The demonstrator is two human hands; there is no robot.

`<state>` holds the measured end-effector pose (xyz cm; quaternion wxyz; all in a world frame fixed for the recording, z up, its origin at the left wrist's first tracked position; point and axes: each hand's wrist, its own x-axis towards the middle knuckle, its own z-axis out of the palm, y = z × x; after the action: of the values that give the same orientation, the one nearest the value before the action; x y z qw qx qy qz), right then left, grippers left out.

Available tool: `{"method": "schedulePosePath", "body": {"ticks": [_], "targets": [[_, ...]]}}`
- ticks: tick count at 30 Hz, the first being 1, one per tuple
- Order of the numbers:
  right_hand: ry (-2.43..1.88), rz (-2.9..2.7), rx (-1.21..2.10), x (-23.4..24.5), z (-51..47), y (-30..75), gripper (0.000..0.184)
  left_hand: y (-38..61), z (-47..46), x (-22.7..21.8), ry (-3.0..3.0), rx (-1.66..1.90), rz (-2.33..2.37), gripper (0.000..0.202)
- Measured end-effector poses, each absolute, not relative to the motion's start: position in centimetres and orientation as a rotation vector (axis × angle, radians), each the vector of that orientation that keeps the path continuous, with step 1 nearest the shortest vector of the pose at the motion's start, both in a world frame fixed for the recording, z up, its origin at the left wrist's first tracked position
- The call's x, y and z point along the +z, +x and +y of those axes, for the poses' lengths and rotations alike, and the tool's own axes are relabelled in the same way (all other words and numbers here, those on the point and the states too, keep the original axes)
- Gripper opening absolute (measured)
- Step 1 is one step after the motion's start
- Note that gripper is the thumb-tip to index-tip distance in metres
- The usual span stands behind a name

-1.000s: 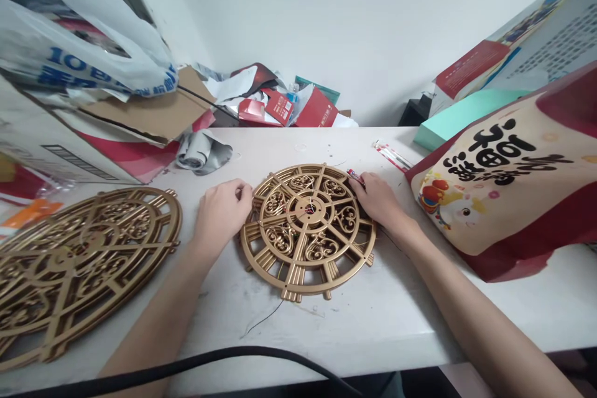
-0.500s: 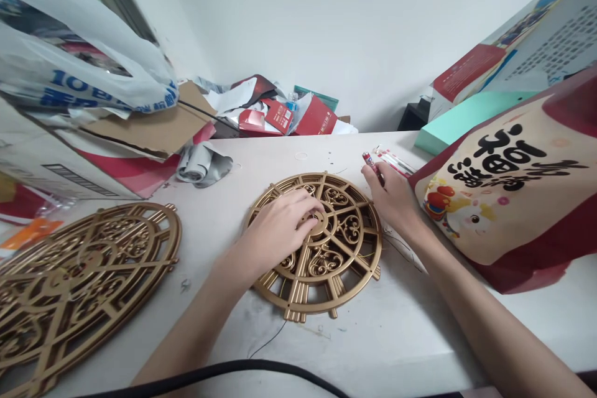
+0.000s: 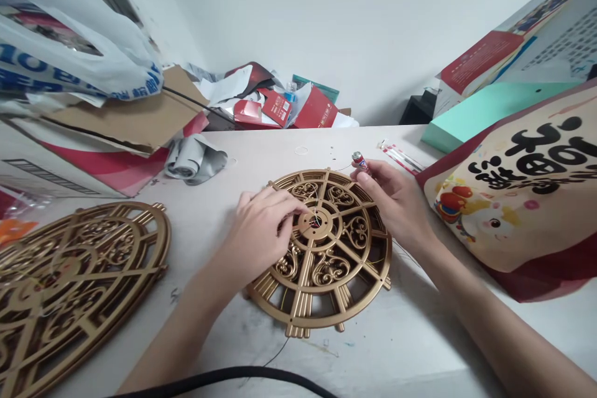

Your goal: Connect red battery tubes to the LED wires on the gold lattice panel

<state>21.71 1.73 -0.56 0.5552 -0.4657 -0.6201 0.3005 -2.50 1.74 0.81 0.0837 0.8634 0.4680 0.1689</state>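
**White desk, gold wheel, tiny battery**

Scuffed white table (image 3: 373, 348) against a bare wall, clutter piled in the upper left. Compared to half a second back, the left hand (image 3: 259, 231) has slid off the hub to its left edge, fingertips pinched on thin wires there. The ornate gold fretwork disc (image 3: 326, 249) sits mid-frame, flat. The right hand (image 3: 396, 199) now lifts a small cylindrical battery (image 3: 359, 160), pinched, above the disc's upper right rim.

Bare bench (image 3: 401, 336) lies open in front — a printed bag (image 3: 522, 199) crowds the right, box clutter (image 3: 280, 106) behind.
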Motion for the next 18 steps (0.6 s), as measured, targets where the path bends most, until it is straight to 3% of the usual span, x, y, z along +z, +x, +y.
{"method": "schedulePosePath", "body": {"ticks": [10, 18], "targets": [[-1.134, -1.571, 0.708, -1.3, 0.9, 20.9, 0.024, -4.4, 2.1, 1.5, 2.489, 0.321, 1.269, 0.012], [-1.071, -1.758, 0.782, -1.4, 0.4, 20.4, 0.014, -4.2, 2.1, 1.9, 2.483, 0.525, 1.223, 0.014]]}}
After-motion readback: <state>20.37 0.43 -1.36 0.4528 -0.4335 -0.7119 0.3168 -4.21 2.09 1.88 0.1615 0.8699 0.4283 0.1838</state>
